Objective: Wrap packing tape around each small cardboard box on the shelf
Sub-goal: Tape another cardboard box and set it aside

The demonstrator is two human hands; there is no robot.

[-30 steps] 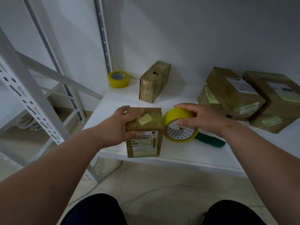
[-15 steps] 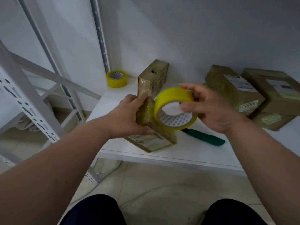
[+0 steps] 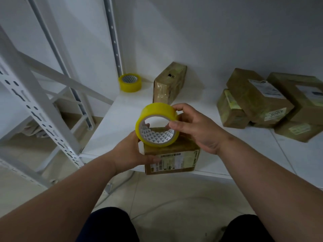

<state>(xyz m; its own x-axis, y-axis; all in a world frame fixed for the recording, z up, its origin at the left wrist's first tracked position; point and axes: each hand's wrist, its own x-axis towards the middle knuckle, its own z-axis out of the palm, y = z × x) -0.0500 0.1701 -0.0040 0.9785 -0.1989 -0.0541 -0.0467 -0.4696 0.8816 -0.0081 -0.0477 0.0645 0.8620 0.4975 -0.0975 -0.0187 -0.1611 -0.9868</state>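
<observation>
Glossy yellow tape roll [image 3: 157, 125], matt cardboard box [image 3: 172, 158]

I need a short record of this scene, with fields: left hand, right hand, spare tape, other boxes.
left hand: left hand holds the small box at the shelf front edge
right hand: right hand grips the yellow tape roll above that box
spare tape: second roll, back left corner
other boxes: upright box at the back; stacked boxes on the right
</observation>
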